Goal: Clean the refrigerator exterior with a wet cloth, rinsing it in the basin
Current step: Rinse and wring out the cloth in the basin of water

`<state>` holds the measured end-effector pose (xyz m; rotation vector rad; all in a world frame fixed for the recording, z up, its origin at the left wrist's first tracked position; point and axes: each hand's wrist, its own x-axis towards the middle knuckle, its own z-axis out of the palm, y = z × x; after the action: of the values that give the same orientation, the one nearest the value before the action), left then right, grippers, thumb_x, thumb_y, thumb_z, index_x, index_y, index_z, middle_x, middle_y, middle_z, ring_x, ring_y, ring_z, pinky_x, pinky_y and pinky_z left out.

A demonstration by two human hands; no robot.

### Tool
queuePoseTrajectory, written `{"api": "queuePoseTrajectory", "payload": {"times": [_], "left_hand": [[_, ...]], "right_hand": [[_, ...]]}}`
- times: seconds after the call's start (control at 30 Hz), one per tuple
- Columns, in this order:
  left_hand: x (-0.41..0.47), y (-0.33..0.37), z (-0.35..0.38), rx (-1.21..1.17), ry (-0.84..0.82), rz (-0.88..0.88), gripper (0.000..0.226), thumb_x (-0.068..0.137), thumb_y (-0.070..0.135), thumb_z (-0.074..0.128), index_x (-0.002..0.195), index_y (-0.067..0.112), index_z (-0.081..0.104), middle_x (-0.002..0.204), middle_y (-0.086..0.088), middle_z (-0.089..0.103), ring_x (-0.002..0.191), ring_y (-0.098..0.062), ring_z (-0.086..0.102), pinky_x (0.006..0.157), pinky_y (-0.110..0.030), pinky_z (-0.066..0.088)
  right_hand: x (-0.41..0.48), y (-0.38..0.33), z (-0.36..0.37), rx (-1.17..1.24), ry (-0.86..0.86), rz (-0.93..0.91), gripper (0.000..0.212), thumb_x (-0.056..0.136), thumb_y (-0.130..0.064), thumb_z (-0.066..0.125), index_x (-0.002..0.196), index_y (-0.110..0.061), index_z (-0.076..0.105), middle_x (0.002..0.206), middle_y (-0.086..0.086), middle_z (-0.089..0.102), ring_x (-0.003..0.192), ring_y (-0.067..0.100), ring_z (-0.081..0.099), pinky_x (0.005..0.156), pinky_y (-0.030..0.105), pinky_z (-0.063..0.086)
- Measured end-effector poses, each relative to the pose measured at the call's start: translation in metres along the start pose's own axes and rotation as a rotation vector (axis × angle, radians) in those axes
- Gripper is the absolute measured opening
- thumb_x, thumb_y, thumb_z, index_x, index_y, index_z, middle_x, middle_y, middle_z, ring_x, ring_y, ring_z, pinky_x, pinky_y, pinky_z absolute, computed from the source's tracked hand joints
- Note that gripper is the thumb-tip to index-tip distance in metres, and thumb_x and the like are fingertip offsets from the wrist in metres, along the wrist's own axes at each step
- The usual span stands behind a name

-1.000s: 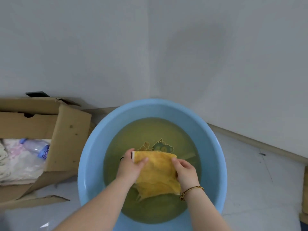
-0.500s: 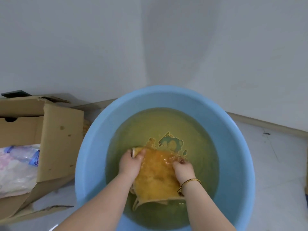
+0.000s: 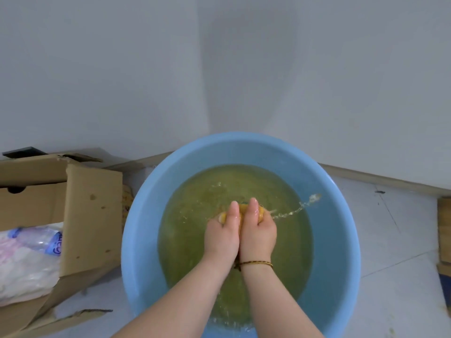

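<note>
Your left hand [image 3: 220,237] and right hand [image 3: 259,236] squeeze the yellow cloth [image 3: 242,211] over the blue basin [image 3: 136,215], fingers curled around it, so it is mostly hidden. A cardboard box [image 3: 92,215] stands just beside the basin, cut off.

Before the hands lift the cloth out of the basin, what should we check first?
1. Grip: left hand and right hand both squeeze the cloth: ok.
2. Cloth held over the basin, so drips fall inside: ok.
3. Cloth wrung out: not ok, a jet squirts out to the right.
4. Jet lands inside the basin: cannot tell, its tip reaches the far wall.
5. Clean water for rinsing: not ok, it looks murky yellow-green.
6. Dry floor beside the basin: cannot tell.
</note>
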<state>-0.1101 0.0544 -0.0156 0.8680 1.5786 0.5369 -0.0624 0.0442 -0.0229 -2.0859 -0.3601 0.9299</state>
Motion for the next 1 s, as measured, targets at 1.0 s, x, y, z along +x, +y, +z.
{"api": "queuePoseTrajectory", "payload": {"times": [1.0], "left_hand": [[-0.05, 0.06, -0.028, -0.429, -0.37, -0.092, 0.055, 0.067, 0.032, 0.074, 0.112, 0.005, 0.055, 0.098, -0.014, 0.066, 0.096, -0.031, 0.063, 0.085, -0.04, 0.051]], "right_hand": [[-0.066, -0.034, -0.062, -0.247, -0.295, -0.699, 0.025, 0.078, -0.012, 0.041, 0.099, -0.017, 0.053, 0.096, -0.015, 0.049, 0.087, 0.003, 0.046, 0.084, 0.011, 0.036]]}}
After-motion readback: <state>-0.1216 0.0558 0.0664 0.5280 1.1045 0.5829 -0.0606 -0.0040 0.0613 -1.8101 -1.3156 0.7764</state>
